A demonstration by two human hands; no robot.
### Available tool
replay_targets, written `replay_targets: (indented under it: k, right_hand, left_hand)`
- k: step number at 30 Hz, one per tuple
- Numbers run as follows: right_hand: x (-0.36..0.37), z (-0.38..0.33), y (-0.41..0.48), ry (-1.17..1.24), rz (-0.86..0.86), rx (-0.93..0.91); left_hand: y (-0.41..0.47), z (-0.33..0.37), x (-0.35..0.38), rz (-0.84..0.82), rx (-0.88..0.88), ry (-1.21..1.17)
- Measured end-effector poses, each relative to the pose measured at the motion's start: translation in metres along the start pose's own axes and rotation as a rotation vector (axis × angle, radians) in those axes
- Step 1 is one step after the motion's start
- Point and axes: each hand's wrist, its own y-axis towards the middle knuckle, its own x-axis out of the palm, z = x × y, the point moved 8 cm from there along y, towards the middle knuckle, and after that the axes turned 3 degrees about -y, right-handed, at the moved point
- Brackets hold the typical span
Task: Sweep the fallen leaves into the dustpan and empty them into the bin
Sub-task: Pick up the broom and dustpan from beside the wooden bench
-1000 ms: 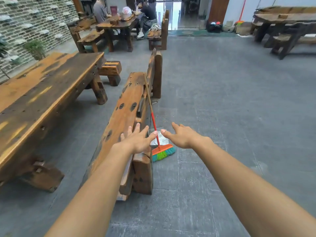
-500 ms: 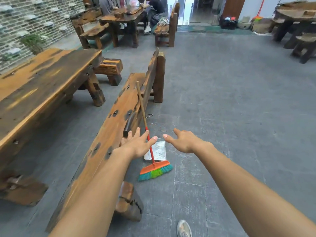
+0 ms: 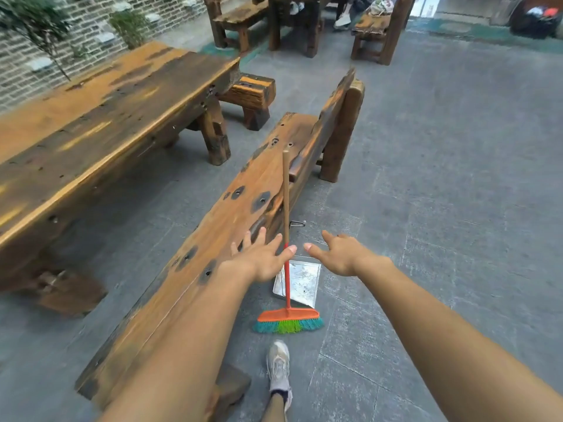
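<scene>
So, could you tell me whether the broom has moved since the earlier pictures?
No. The broom leans against the same wooden bench, its head just in front of the dustpan; only the camera has moved.

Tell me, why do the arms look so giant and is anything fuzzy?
Head view: the wide-angle lens stretches whatever sits near the edges, so both forearms balloon there; the left hand and right hand are slightly motion-blurred, while the broom and dustpan look sharp; soft glare streaks the table.

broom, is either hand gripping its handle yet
No, both hands, left and right, are spread open beside the broom, which leans on the bench.
</scene>
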Motion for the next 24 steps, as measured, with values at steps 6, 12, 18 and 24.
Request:
replay_targets:
  k: [6,12,18,24]
  right_hand:
    - [-0.033,-0.042,0.101,-0.053,-0.041,-0.083]
    - [-0.070,-0.083,0.214,-0.226,0.011,-0.157]
    - [-0.072,-0.170,0.294,-0.656,0.135,-0.510]
    - [-0.022,-0.173,0.352,-1.163,-0.197,-0.182]
  left_hand:
    - [0.093,-0.025,-0.035,-0.007,-0.041,0.004]
    - [0.186,-0.034,-0.041,-0.110,-0.024,0.012]
    - [0.243,-0.047,-0.053,-0.179,-0.021,-0.003]
    - [0.271,-0.075,-0.050,-0.190,-0.036,-0.040]
